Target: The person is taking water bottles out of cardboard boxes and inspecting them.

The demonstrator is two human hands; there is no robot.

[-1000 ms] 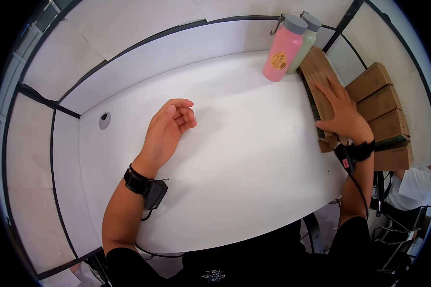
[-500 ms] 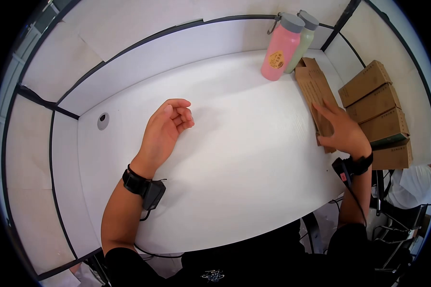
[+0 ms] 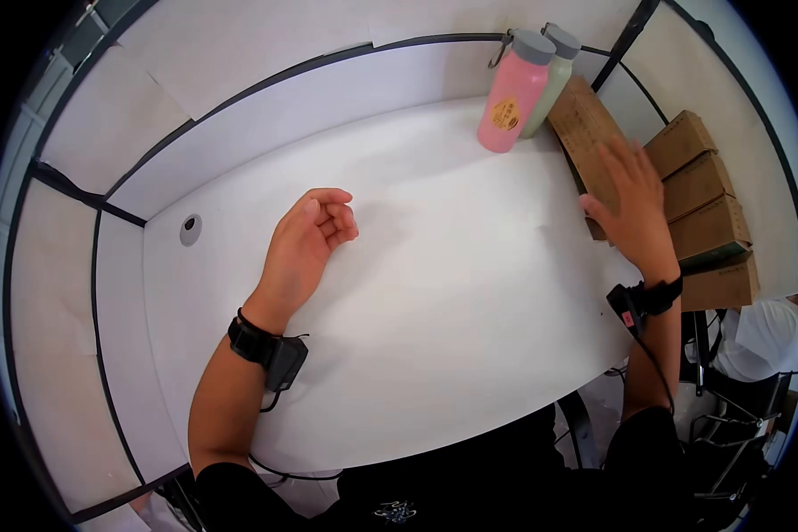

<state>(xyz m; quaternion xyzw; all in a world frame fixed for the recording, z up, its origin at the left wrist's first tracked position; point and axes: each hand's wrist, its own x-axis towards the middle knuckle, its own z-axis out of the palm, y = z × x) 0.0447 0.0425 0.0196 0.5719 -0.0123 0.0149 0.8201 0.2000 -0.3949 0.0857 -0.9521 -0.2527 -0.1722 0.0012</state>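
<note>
Farther back now, the long box [image 3: 582, 129] lies by the right hand [image 3: 636, 208], fingers spread wide, contact unclear.

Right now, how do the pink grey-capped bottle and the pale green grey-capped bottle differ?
The pink grey-capped bottle carries a yellow label; the visible part of the pale green grey-capped bottle shows none. The pink one stands nearer; the green one is partly hidden behind it. Both stand upright.
</note>
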